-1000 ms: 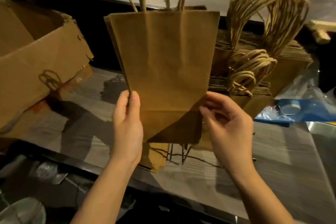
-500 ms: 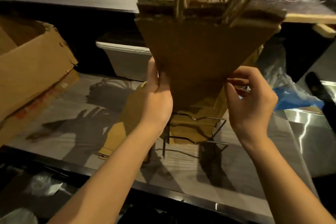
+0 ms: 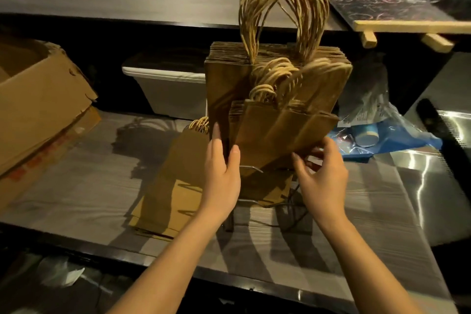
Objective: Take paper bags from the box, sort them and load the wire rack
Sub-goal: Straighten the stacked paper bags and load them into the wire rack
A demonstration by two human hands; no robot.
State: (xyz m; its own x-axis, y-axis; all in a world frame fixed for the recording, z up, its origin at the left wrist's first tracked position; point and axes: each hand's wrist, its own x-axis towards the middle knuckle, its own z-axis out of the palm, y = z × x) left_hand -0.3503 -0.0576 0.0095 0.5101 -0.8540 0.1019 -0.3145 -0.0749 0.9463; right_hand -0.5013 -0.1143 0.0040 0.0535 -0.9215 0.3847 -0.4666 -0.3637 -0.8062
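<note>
Bundle of small brown paper bags [image 3: 277,132] in thin wire rack [image 3: 251,168], handles up, tilted; left hand [image 3: 221,168], right hand [image 3: 323,176] pinch lower corners.

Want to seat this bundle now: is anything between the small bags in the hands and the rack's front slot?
Nothing visible. The small bags, gripped by left hand and right hand, lean over the wire rack in front of the tall bags; the slot's bottom is hidden.

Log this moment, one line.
step: loading wire rack | left hand: grips small bags | right hand: pinches small bags' corner | tall bags: upright behind
</note>
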